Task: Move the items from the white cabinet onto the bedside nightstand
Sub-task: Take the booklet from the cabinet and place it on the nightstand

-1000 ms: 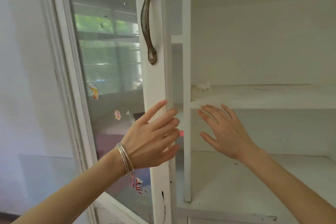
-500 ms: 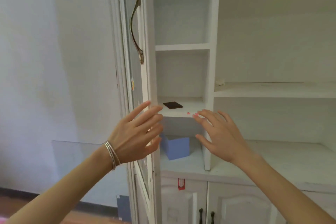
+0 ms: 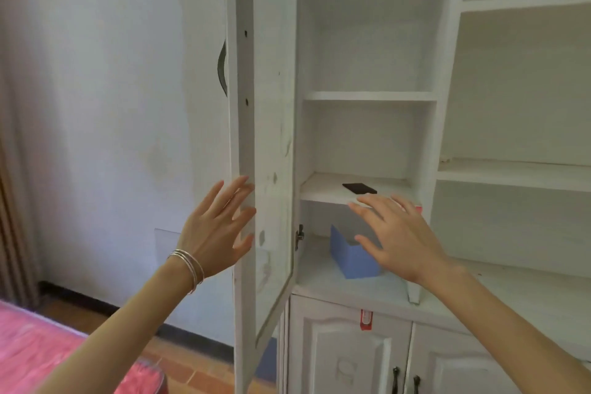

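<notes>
White-painted wood forms the cabinet (image 3: 367, 96), which stands with its glazed door (image 3: 265, 137) swung open toward the camera, edge-on. A dark curved handle (image 3: 222, 69) shows on the door's outer face.

Left hand (image 3: 217, 230): fingers spread, palm facing the door's outer edge, fingertips (image 3: 244, 181) at or touching that edge. It grasps nothing. Thin silver bangles (image 3: 188, 265) ring the wrist.

Right hand (image 3: 399, 233): flat and spread, released, reaching into the narrow left compartment. Its fingertips (image 3: 361, 201) lie at the front lip of the middle shelf (image 3: 323, 189). Whether they touch the lip cannot be told.

Contents of the narrow compartment:
- A flat dark rectangular item (image 3: 359, 188) lies on the middle shelf, just beyond the right fingertips and apart from them.
- A blue box (image 3: 351, 256) stands on the ledge below that shelf, partly hidden behind the right hand.
- A small red-and-white item (image 3: 417, 209) shows at the shelf's right front corner, mostly covered by the hand; its identity cannot be told.

Below the ledge, the lower doors (image 3: 351, 355) are closed, with two small dark pulls (image 3: 406, 379) and a red tag (image 3: 366, 318) at the top edge. The wide compartments to the right are open-fronted. A pink bedcover (image 3: 35, 349) occupies the lower left corner.
</notes>
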`<control>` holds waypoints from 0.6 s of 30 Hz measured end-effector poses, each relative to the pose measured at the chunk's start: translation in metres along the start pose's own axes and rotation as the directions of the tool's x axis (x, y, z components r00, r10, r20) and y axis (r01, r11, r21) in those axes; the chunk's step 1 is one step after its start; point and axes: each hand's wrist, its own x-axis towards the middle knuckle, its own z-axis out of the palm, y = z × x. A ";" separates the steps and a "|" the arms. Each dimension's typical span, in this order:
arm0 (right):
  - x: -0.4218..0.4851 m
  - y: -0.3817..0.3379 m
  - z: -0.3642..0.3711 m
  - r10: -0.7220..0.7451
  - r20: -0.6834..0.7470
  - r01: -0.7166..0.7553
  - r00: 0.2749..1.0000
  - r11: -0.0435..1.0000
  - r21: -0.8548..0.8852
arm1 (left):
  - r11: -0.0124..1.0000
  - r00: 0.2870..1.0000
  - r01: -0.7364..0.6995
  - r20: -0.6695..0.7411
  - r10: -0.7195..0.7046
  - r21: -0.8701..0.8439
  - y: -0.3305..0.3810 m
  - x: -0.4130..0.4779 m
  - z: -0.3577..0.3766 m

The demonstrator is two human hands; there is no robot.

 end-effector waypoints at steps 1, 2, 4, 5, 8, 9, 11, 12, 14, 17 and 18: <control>0.002 -0.002 0.001 -0.003 0.003 0.003 1.000 1.000 0.002 | 1.000 1.000 0.006 0.010 -0.006 0.016 -0.005 -0.004 0.002; 0.004 -0.004 0.003 -0.004 0.008 0.004 1.000 1.000 0.003 | 1.000 1.000 0.001 0.017 -0.002 0.028 -0.009 -0.006 0.003; 0.006 -0.005 0.007 -0.003 0.020 0.003 1.000 1.000 0.010 | 0.999 1.000 -0.015 0.020 0.015 0.038 -0.010 -0.006 0.004; 0.007 -0.004 0.009 -0.001 0.025 0.001 1.000 1.000 0.015 | 0.999 1.000 -0.016 0.018 0.015 0.039 -0.008 -0.004 0.005; 0.008 0.000 0.016 0.002 0.037 -0.003 0.999 1.000 0.024 | 0.999 1.000 0.018 0.009 -0.019 0.033 0.002 0.001 0.007; 0.008 0.002 0.019 0.002 0.039 -0.003 0.999 1.000 0.027 | 0.999 0.999 0.034 0.004 -0.035 0.027 0.006 0.001 0.008; 0.008 0.008 0.025 0.002 0.043 -0.004 0.999 1.000 0.030 | 0.997 0.997 0.074 -0.014 -0.074 0.015 0.015 0.003 0.009; 0.008 0.012 0.030 0.004 0.043 -0.005 0.999 1.000 0.031 | 0.995 0.995 0.096 -0.032 -0.096 0.003 0.021 0.005 0.011; 0.007 0.023 0.041 0.015 0.056 -0.017 0.998 0.999 0.035 | 0.992 0.990 0.120 -0.070 -0.122 -0.039 0.039 0.011 0.016; 0.002 0.044 0.064 0.037 0.091 -0.040 0.995 0.999 0.032 | 0.989 0.991 0.103 -0.073 -0.111 -0.107 0.070 0.027 0.036; -0.002 0.053 0.073 0.044 0.109 -0.047 0.993 0.999 0.027 | 0.987 0.993 0.101 -0.053 -0.108 -0.124 0.081 0.033 0.046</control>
